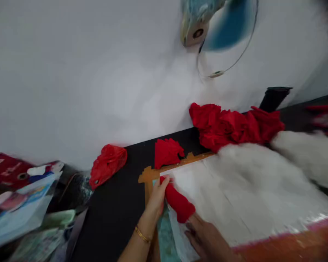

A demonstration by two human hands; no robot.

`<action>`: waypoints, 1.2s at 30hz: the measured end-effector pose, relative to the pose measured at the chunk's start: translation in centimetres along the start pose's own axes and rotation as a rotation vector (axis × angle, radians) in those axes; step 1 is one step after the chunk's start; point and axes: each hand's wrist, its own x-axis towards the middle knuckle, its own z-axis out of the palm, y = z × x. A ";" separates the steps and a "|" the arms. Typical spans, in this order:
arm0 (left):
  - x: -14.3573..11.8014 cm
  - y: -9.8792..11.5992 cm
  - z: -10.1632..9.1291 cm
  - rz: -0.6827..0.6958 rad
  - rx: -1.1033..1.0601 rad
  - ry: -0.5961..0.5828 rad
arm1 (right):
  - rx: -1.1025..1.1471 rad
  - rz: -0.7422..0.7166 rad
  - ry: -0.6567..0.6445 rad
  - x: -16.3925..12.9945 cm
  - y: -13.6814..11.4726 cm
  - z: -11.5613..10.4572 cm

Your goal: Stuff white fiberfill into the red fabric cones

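White wall fills the upper half of the view, with a blue fan [207,25] blurred near the top, and below it runs a black surface [117,214] strewn with red material. Both hands work at the near edge of a white sheet [235,193] laid over a brown wooden frame [153,173].

Left hand [157,198], with a gold bangle [142,235] at the wrist, has its grip closed on the upper end of a rolled red piece [179,203], fingertips pinching it right at the sheet's corner. Right hand [207,238] lies lower, beside the roll's bottom end; blur makes it impossible to tell whether its grip is open or closed on anything, though the fingers seem to touch the sheet's edge.

A folded red fan-shaped piece [166,153] sits just behind the frame, a crumpled red bag [108,163] lies to the left, and a heap of ruffled red material [232,125] rests near the wall. Printed packets [19,207] clutter the far left.

By my reading, the step in hand is forming or positioning the red roll against the sheet's corner. A next move would call for steady pinching at both ends so the roll does not loosen, and for the sheet staying flat.
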 end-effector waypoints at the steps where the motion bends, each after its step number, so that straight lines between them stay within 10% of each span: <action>1: 0.6 0.2 -1.1 0.044 0.032 0.073 | -0.011 -0.008 0.046 -1.0 1.0 -0.5; 6: 1.7 1.6 -3.3 0.366 0.267 0.215 | -0.140 0.226 0.373 -4.3 6.4 -6.3; 9: 0.2 3.4 -0.8 0.509 0.343 0.055 | -0.289 0.327 0.549 -4.0 9.8 -12.1; 12: -1.3 5.7 3.5 0.509 0.345 -0.132 | -0.355 0.396 0.451 -2.1 12.3 -15.4; 21: 2.9 8.3 14.8 0.495 0.663 -0.751 | -0.225 0.235 0.277 0.9 11.0 -13.2; 28: 4.8 8.9 20.8 0.675 0.835 -0.710 | -0.215 0.245 0.474 -2.7 11.3 -17.7; 36: 3.1 8.4 19.1 0.751 0.927 -0.761 | -0.379 0.260 0.447 -2.2 13.0 -19.6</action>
